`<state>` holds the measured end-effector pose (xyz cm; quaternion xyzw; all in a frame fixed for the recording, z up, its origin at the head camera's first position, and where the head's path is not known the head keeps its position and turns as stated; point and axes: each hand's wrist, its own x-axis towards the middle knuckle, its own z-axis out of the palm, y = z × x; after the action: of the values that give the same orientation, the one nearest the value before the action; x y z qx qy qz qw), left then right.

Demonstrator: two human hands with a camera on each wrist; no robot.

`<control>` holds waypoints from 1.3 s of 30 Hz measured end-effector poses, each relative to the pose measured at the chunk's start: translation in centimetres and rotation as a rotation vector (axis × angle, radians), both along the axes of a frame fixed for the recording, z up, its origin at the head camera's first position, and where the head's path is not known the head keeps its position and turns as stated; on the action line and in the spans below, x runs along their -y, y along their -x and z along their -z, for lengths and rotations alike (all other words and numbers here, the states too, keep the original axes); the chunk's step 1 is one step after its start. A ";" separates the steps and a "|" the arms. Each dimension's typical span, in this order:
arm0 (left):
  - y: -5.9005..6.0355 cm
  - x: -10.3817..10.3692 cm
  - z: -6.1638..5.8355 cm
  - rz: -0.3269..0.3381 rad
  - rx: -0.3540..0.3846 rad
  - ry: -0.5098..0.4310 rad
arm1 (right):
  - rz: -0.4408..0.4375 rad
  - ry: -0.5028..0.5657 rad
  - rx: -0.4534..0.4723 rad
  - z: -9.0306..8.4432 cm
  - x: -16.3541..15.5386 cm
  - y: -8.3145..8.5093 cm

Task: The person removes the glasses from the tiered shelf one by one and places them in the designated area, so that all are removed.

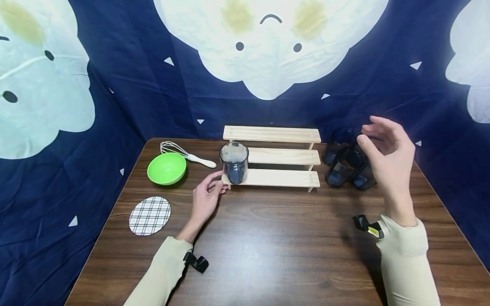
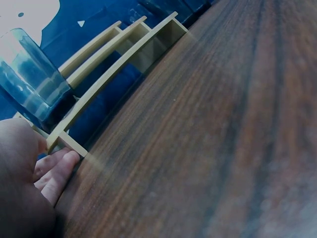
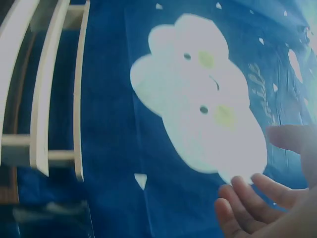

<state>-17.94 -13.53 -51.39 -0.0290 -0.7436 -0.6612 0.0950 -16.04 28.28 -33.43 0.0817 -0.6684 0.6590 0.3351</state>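
A three-step wooden rack (image 1: 283, 158) stands at the back of the dark wooden table (image 1: 268, 246). One clear blue-tinted cup (image 1: 234, 162) stands upright on the left end of its lowest step. My left hand (image 1: 206, 197) rests on the table and touches the rack's left front corner (image 2: 67, 144), fingers (image 2: 57, 168) loosely bent, holding nothing. My right hand (image 1: 386, 151) hovers open above a cluster of dark blue cups (image 1: 346, 163) to the right of the rack. The right wrist view shows only its spread fingers (image 3: 247, 208) against the backdrop.
A green bowl (image 1: 166, 168) and a white whisk (image 1: 187, 154) lie left of the rack. A round checked coaster (image 1: 149, 215) sits near the table's left edge. A dark blue cloth with white cloud shapes (image 1: 268, 46) hangs behind and around the table.
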 end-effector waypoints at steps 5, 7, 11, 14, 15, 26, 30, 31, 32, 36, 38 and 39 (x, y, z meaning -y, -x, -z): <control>-0.1 0.1 -0.1 -0.004 0.014 0.010 | -0.066 0.070 -0.110 0.2 1.7 -0.1; 0.0 0.1 -0.1 -0.007 0.015 0.013 | -0.074 0.064 -0.128 0.3 2.3 -0.2; 0.0 0.0 0.1 -0.006 0.009 0.026 | -0.081 0.048 -0.136 0.6 3.2 -0.3; 0.0 0.0 0.2 -0.002 0.002 0.028 | -0.087 0.035 -0.136 1.0 3.8 -0.4; 0.0 0.0 0.2 -0.001 0.001 0.029 | -0.087 0.027 -0.136 1.1 4.0 -0.4; 0.0 0.0 -0.1 -0.007 0.012 0.017 | -0.094 -0.112 -0.102 1.7 6.8 -0.5; 0.0 0.1 0.0 -0.008 0.013 0.018 | -0.096 -0.218 -0.060 2.0 7.8 -0.4; 0.0 0.1 0.0 -0.008 0.012 0.020 | -0.100 -0.239 -0.049 2.1 8.0 -0.4; 0.0 0.1 0.1 -0.008 0.013 0.023 | -0.103 -0.261 -0.036 2.2 8.2 -0.4; 0.0 0.1 0.0 -0.004 0.008 0.029 | -0.126 -0.317 0.012 2.3 8.9 -0.4; -0.1 0.1 0.0 -0.003 0.006 0.030 | -0.151 -0.325 0.028 2.3 9.4 -0.3; -0.1 0.1 -0.1 -0.004 0.006 0.030 | -0.158 -0.333 0.031 2.4 9.7 -0.2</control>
<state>-17.87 -13.61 -51.31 -0.0270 -0.7537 -0.6499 0.0938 -15.84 18.63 -35.82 0.1782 -0.7650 0.5646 0.2536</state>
